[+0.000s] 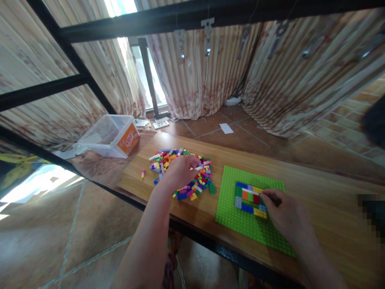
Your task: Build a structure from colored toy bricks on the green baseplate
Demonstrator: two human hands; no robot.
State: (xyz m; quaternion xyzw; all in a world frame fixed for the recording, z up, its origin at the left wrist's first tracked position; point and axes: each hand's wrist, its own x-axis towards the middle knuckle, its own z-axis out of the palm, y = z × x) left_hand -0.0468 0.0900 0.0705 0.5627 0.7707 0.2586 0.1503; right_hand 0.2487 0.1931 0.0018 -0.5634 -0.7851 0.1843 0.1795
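A heap of small colourful toy bricks (182, 196) lies on the wooden table. My left hand (183, 170) is over the heap, its fingers curled down among the bricks; what they hold, if anything, is hidden. To the right lies a green studded baseplate (228, 200). On it sits a low rectangle of bricks (248, 208) in blue, yellow, grey, white and other colours, with orange and red bricks inside. My right hand (281, 208) is at the rectangle's right side, thumb and forefinger pinched together on a toy brick at its upper right corner.
A pink and yellow brick piece (143, 174) lies apart, left of the heap. A clear plastic box (105, 136) with an orange label stands beyond the table's left end. Black metal bars (150, 24) cross above, with curtains (198, 80) behind. White paper (226, 128) lies on the tiled floor.
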